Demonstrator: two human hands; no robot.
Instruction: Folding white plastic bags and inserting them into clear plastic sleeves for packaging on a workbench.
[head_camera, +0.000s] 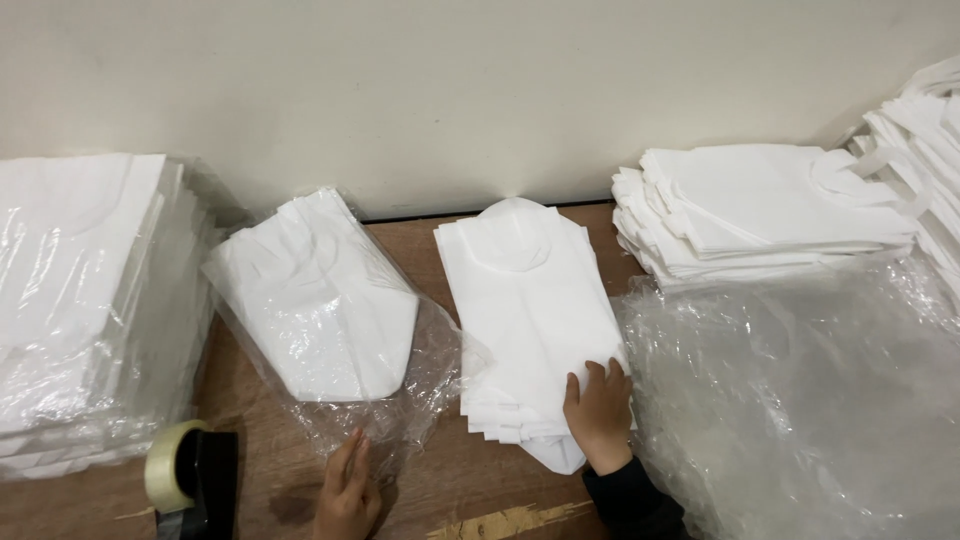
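Note:
My right hand (598, 408) lies flat, fingers spread, on the near right corner of a stack of white folded fabric bags (525, 300) in the middle of the wooden table (440, 490). My left hand (347, 490) rests with straight fingers on the near edge of a clear plastic bag (330, 310) that holds another stack of white bags, lying to the left of the bare stack. Neither hand grips anything.
A tall pile of plastic-wrapped packs (85, 300) stands at the left. A tape dispenser with a clear tape roll (185, 478) sits near the front left. Loose stacks of white bags (760, 205) lie at the back right, and crumpled clear plastic (800, 400) covers the right. A wall runs behind.

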